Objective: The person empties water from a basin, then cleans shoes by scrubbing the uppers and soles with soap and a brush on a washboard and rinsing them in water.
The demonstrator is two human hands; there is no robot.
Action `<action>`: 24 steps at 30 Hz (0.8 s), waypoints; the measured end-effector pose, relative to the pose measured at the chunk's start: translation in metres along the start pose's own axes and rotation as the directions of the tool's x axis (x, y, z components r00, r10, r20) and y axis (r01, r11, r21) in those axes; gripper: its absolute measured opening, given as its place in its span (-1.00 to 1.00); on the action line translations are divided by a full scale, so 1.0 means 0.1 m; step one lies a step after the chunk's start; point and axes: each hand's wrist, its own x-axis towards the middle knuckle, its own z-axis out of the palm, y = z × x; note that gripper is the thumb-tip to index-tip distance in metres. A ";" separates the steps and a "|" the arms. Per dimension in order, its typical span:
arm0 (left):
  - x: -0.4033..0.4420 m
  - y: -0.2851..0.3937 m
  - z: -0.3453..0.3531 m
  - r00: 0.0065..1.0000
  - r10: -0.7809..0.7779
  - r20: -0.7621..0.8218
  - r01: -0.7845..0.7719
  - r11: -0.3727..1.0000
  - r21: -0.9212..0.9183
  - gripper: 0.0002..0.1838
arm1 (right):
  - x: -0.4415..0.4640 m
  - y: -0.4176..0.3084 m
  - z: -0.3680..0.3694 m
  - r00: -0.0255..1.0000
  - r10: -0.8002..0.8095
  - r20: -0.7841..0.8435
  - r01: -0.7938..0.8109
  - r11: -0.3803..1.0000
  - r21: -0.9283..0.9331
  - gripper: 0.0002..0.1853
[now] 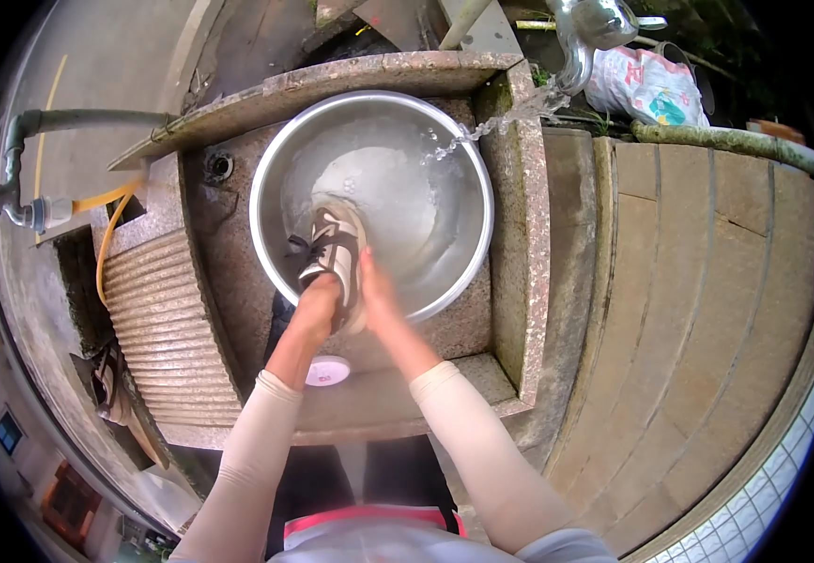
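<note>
A beige sneaker with dark brown panels and dark laces [337, 239] is held toe-forward in a large metal basin [485, 202], its toe in the water [398, 183]. My left hand [318, 305] is at the shoe's opening, its fingers partly hidden in it, and grips the shoe there. Along the shoe's right side lies my right hand [378, 289], slightly blurred, with its fingers against the sole edge and partly hidden. Both forearms wear pale sleeves. The heel sits near the basin's front rim.
The basin stands in a stone sink [520, 235] with a ribbed washboard [170, 328] at left. Water streams in from a tap [576, 56] at upper right. A pink-white oval object [328, 371] lies below the basin. Another shoe [108, 380] is at far left, below a second tap [27, 211].
</note>
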 end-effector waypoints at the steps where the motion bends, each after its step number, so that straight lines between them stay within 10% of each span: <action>1: -0.16 0.02 0.04 0.999 0.039 0.003 -0.038 0.972 -0.233 -0.65 | 0.11 0.03 -0.03 0.995 -0.094 0.033 0.093 0.995 0.023 -0.26; 5: 0.35 -0.26 -0.38 0.834 0.345 0.430 0.187 0.557 -0.809 -0.67 | 0.50 -0.02 -0.21 0.756 -0.640 0.137 0.615 0.622 -0.485 -0.35; 8: 0.53 0.18 0.16 0.968 -0.179 0.175 0.249 0.647 -0.721 -0.49 | 0.74 -0.16 -0.52 0.363 -0.860 0.359 0.673 -0.025 -0.740 -0.21; 15: 1.67 -0.05 -0.14 0.935 -0.329 -0.130 0.292 0.925 -0.241 -0.66 | 1.03 -0.37 -0.59 0.408 -0.803 0.433 0.376 -0.285 -0.882 -0.17; 19: 1.31 0.31 -0.16 0.930 -0.110 -0.349 0.042 0.980 -0.196 -0.75 | 0.98 -0.03 -0.14 0.389 -0.912 0.130 0.589 0.137 -0.796 -0.15; 21: 0.96 0.51 -0.22 0.976 -0.161 -0.144 0.021 0.734 -0.678 -0.74 | 0.81 0.14 0.01 0.714 -0.699 0.050 0.573 0.542 -0.615 -0.20; 24: 0.52 0.58 -0.14 0.997 -0.078 0.018 0.052 0.466 -0.883 -0.56 | 0.63 0.29 0.12 0.949 -0.295 0.110 0.287 0.954 0.084 -0.34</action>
